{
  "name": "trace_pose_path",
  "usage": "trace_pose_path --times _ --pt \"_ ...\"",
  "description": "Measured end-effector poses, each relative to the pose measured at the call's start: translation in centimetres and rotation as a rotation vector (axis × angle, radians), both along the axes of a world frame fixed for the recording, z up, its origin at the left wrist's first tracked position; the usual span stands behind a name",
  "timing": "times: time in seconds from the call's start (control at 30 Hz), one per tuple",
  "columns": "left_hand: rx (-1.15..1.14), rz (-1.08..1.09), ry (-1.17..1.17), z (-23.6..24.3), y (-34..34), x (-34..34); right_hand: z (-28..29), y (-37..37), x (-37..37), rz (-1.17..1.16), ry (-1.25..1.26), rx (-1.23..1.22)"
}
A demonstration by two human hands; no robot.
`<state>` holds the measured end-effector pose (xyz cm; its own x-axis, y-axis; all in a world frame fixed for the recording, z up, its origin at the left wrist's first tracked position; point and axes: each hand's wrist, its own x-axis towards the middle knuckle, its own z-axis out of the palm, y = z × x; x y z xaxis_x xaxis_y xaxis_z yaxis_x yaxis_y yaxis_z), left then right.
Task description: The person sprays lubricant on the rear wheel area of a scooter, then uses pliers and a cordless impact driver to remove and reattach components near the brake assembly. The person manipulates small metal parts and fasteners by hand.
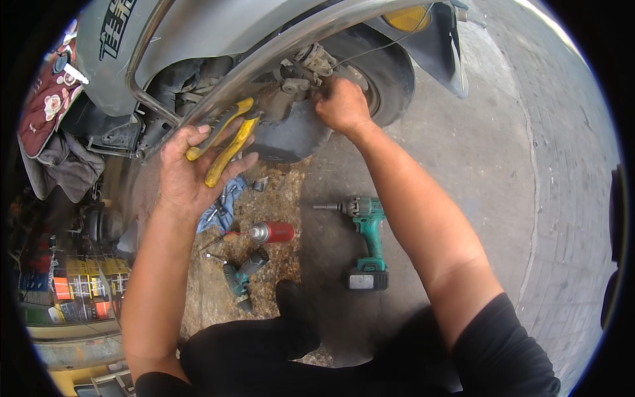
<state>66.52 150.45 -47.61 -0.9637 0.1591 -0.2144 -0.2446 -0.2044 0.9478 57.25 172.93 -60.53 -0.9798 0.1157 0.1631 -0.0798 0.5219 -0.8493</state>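
The left hand (pixel 188 169) holds a pair of pliers (pixel 228 135) with yellow handles. The fingers are only loosely curled: the two handles lie across the open palm and fingers, and the thumb rests on the upper handle. The handles are spread apart a little. The long axis of the pliers goes from lower left to upper right, and the nose points up and to the right, toward the rear wheel (pixel 380 73) of the scooter (pixel 198 26). The nose end lies just left of the metal parts beside the wheel; whether it touches them I cannot tell.

The right hand (pixel 340 106) is at the wheel itself, at its left side. Its fingers are bent and pressed against the metal parts there, but they are hidden behind the back of the hand, so I cannot tell what they grip.

A curved chrome guard bar (pixel 264 56) passes in front of the wheel, above the pliers. Below the wheel, on the concrete ground (pixel 476 145), a green cordless driver (pixel 367 241) lies with its nose pointing left. Left of it lie a red spray can (pixel 271 232) and a second, darker power tool (pixel 241 272), both on a patch of dirt. A blue cloth (pixel 221 208) lies under the left hand.
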Motion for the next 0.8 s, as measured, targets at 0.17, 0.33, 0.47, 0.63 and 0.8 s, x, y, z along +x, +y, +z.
trace_pose_path --times 0.17,0.33,0.47,0.63,0.8 --pt "0.066 -0.039 0.044 -1.9 0.8 -1.9 0.2 -0.3 -0.9 -0.089 -0.011 0.039" --pt "0.044 -0.038 0.102 -3.0 1.0 -2.7 0.6 -1.2 -1.5 -0.157 -0.113 0.152" --pt "0.133 -0.06 0.076 -3.9 1.0 -3.4 -0.2 -1.8 -1.5 -0.219 -0.032 0.107" --pt "0.165 -0.021 0.065 -4.6 1.6 -4.3 -2.2 -2.4 -1.1 -0.274 0.154 -0.041" --pt "0.193 -0.056 0.036 -4.9 2.6 -5.7 -2.9 -1.5 -1.3 -0.229 0.18 -0.157"
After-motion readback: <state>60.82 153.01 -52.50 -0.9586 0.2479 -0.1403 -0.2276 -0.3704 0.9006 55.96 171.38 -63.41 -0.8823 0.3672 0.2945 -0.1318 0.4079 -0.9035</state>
